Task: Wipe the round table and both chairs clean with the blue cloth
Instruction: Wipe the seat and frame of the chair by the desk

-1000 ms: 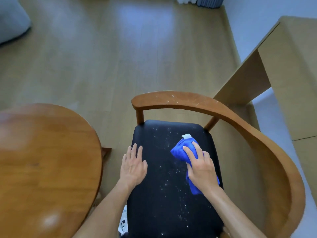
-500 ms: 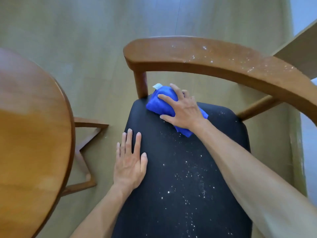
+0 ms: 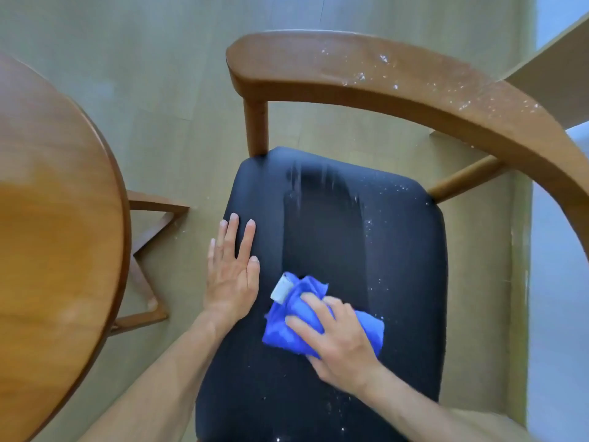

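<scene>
A wooden armchair with a black seat fills the middle of the view. My right hand grips the bunched blue cloth and presses it onto the near part of the seat. A white tag sticks out of the cloth. A darker wiped streak runs down the seat's centre, with white specks left along its right side and near edge. My left hand lies flat on the seat's left edge. The curved backrest rail is dusted with white specks. The round wooden table is at the left.
The table's wooden base legs show on the floor between table and chair. A pale wooden panel stands behind the chair at the upper right. The light wood floor stretches beyond.
My right hand dragged the cloth from the seat's far edge back toward me, leaving a wiped streak. My left hand stayed flat on the seat's left side.
</scene>
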{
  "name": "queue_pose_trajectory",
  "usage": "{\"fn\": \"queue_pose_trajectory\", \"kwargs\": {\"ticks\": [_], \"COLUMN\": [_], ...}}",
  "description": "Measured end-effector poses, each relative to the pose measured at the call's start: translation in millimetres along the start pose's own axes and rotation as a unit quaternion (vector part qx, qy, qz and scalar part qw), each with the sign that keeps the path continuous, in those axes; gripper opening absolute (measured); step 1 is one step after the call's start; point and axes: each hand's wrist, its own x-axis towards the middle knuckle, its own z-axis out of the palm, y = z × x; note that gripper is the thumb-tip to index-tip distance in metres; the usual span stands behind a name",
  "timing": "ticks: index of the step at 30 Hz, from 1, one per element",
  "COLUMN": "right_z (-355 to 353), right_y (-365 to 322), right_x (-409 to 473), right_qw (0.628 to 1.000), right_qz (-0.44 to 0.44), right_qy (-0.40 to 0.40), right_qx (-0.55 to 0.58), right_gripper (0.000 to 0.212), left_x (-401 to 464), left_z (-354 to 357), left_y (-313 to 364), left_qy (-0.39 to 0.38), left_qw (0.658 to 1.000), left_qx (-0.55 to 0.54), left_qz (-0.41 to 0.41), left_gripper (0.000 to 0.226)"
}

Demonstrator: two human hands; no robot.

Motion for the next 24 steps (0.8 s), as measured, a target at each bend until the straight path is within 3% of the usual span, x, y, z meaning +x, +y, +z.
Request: {"fn": "queue_pose_trajectory", "kwargs": {"ticks": [4, 6, 8, 11, 14, 16, 18, 20, 22, 24], "right_z": [9.3, -1.8, -19.6, -49.7, -73.7, -72.5, -65.6, -51.7, -29.5, -2.3], "right_y": [-33.4, -10.2, 30.1, 107.4, 173.0, 196.7, 186.6, 145.5, 76.6, 7.7], "right_x": [-77.6, -67.8, -36.2, 32.2, 93.0, 110.4, 105.4, 76.0, 21.7, -32.3], "right_qw": [0.991, 0.98, 0.977, 0.984, 0.961, 0.936, 0.924, 0.928, 0.961, 0.979], "right_qz": [-0.105, -0.172, -0.192, -0.073, 0.178, 0.295, 0.339, 0.308, 0.221, 0.138], "right_qy": [-0.075, -0.084, -0.044, 0.063, 0.117, 0.115, 0.122, 0.163, 0.088, -0.099], "right_qx": [-0.017, -0.049, -0.081, -0.15, -0.178, -0.158, -0.128, -0.131, -0.138, -0.116], "right_gripper": [0.023, 0.025, 0.032, 0.045, 0.044, 0.043, 0.043, 0.044, 0.041, 0.027], "left_x": [-0.7, -1.0, -0.8, -0.5, -1.1, -0.6, -0.1, -0.1, -1.6, -2.3], "left_z": [-2.5, -3.1, -2.5, -0.7, 2.5, 5.1, 5.8, 5.0, 2.0, -2.4], "left_y": [1.8, 3.3, 4.0, 3.0, 2.9, 3.4, 3.9, 4.7, 5.8, 7.3], "left_qy": [-0.008, -0.003, 0.001, 0.012, 0.025, 0.029, 0.028, 0.022, 0.009, 0.001], "left_qw": [1.0, 0.999, 0.999, 0.999, 0.999, 0.998, 0.998, 0.998, 0.998, 0.998], "left_qx": [0.027, 0.039, 0.04, 0.042, 0.045, 0.047, 0.051, 0.056, 0.058, 0.052], "left_qz": [-0.008, -0.011, -0.011, -0.011, -0.01, -0.008, -0.011, -0.014, -0.018, -0.021], "left_gripper": [0.063, 0.063, 0.063, 0.062, 0.062, 0.063, 0.063, 0.064, 0.065, 0.067]}}
